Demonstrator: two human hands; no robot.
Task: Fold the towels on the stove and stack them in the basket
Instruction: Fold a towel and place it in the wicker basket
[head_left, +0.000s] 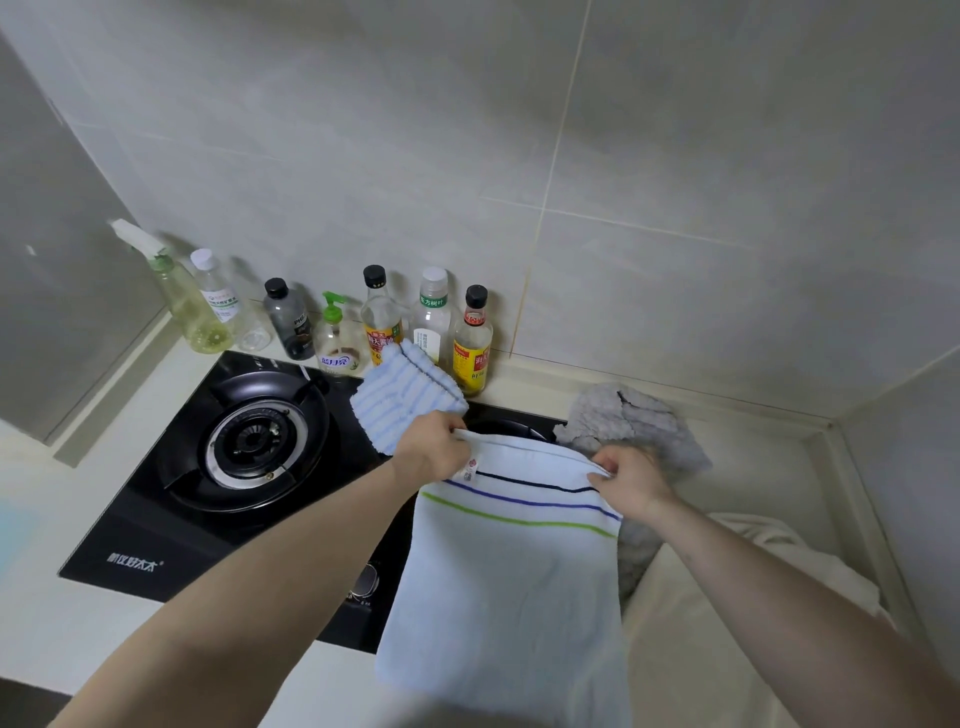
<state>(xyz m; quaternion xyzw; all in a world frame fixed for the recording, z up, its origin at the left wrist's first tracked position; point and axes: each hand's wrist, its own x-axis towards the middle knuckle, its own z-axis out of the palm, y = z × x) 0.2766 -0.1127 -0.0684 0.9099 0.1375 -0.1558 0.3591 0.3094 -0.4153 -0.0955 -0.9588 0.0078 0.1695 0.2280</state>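
Note:
A white towel (509, 571) with black, blue and green stripes hangs over the front of the black stove (156, 519). My left hand (431, 449) pinches its top left corner and my right hand (631, 480) pinches its top right corner. Behind my left hand a blue-striped towel (402, 400) lies folded on the stove. A grey towel (623, 421) lies crumpled behind my right hand. A cream cloth (691, 623) lies at the right; whether it lines a basket is hidden.
Several bottles (382, 322) stand in a row along the tiled wall behind the stove, with a spray bottle (182, 296) at the left. The left burner (254, 441) is uncovered. The counter runs into a corner at the right.

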